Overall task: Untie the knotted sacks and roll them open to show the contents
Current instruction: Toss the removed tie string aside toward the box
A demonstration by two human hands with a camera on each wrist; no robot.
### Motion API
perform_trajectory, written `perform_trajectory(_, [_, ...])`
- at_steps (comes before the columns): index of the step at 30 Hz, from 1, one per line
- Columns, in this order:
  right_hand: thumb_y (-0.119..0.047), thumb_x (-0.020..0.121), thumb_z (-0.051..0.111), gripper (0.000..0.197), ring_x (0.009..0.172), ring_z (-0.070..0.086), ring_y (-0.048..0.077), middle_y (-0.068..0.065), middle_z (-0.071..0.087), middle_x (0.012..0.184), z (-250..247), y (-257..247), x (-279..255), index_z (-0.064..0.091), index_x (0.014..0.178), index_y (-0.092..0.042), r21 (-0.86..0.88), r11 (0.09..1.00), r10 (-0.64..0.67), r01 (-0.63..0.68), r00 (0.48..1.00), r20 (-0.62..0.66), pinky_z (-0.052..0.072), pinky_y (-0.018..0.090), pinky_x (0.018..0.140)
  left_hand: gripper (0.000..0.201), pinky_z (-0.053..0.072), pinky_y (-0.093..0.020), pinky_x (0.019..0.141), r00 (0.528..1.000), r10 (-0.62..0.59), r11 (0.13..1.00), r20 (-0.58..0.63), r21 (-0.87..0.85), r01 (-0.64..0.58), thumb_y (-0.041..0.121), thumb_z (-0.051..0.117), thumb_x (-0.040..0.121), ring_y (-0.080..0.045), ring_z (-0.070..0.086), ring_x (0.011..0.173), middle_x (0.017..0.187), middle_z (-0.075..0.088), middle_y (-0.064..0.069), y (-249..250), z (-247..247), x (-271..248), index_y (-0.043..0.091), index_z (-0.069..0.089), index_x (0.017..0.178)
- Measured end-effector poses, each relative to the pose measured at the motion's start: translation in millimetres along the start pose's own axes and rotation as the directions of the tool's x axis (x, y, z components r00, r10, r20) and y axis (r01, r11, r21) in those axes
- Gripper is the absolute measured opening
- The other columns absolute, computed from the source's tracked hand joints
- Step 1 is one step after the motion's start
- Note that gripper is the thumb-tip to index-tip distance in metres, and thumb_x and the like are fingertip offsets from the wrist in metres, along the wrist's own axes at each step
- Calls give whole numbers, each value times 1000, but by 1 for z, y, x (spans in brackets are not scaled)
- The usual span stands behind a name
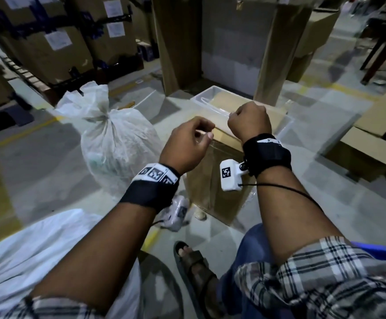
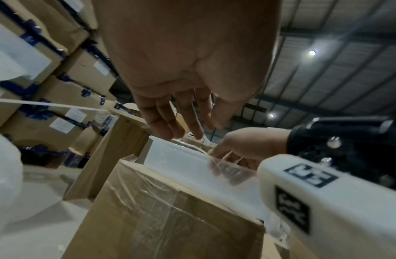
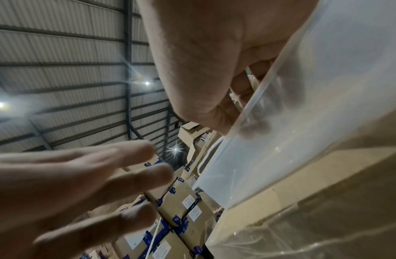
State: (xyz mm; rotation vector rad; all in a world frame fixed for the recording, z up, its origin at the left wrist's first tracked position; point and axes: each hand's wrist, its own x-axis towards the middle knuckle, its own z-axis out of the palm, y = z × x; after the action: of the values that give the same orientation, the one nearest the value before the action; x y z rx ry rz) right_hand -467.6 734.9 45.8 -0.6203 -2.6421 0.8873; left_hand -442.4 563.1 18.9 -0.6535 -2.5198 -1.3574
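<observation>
A knotted translucent white sack stands on the floor at the left, its neck tied and untouched. A second white sack lies by my left knee. My right hand grips the near rim of a clear plastic tub that sits on a film-wrapped cardboard box. In the right wrist view my right hand's fingers show through the tub wall. My left hand hovers beside it with loose fingers and holds nothing, just above the tub.
Stacked labelled cartons line the back left, and tall cardboard sheets stand behind the tub. A flat carton lies at the right. A small plastic bag and my sandalled foot are on the floor below.
</observation>
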Motion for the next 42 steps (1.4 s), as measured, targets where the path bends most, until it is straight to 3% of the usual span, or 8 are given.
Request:
perform_trajectory(4, [-36,90,51,37,107,61,39,20,66,110,4,5,6,71,100,-7,-38,999,6,-5,1000,27,48,34,84,56,36,-42,113,990,-29,892,141,450,-38,19,54,96,-27,32,138,154,40,3,3,18,31,24,39,149])
perform_trajectory(8, [-39,91,52,39,109,62,40,19,64,120,6,8,11,68,110,-9,-60,998,24,-22,999,26,47,35,84,78,28,-46,118,956,-110,756,271,647,-96,18,57,92,-32,18,147,166,17,-2,-6,25,53,16,16,159])
perform_trajectory(14, [-22,85,57,17,97,65,41,18,66,109,0,17,22,68,92,-10,-22,998,51,-52,996,-72,41,30,72,55,42,-39,107,988,95,801,121,580,-148,14,61,87,-28,41,132,142,45,-9,-10,28,75,17,43,139])
perform_trajectory(18, [-19,91,63,15,103,64,40,17,67,111,0,24,26,69,101,-9,-89,996,3,-14,993,-119,47,35,76,69,30,-43,118,959,41,721,280,656,-222,15,61,86,-31,24,147,158,31,-9,-11,34,88,15,35,150])
perform_trajectory(23, [-16,85,61,13,114,56,36,12,69,110,-6,30,26,68,96,-18,-261,965,-36,-21,976,-214,40,47,96,55,37,-45,114,919,-38,699,392,668,-256,19,57,87,-29,36,139,145,50,-9,-9,42,97,19,48,141])
perform_trajectory(26, [-22,87,66,9,105,62,33,9,70,106,-7,33,26,57,85,-23,-258,966,3,-36,992,-126,37,48,98,42,39,-48,112,914,-52,703,403,665,-253,28,53,95,-29,40,135,139,55,-9,-8,45,99,20,53,136])
perform_trajectory(35, [-16,93,56,25,117,56,34,10,68,119,-6,32,27,74,109,-18,-147,989,3,9,996,84,45,41,103,38,37,-51,111,894,-61,710,443,649,-273,39,46,101,-30,39,136,140,55,-7,-12,54,102,27,55,135])
perform_trajectory(42, [-10,86,54,28,107,64,32,16,72,109,-16,28,23,76,102,-4,62,997,-59,51,991,121,50,28,85,38,39,-49,110,892,-54,708,448,647,-282,38,47,101,-31,42,134,138,56,-8,-12,51,104,23,54,135])
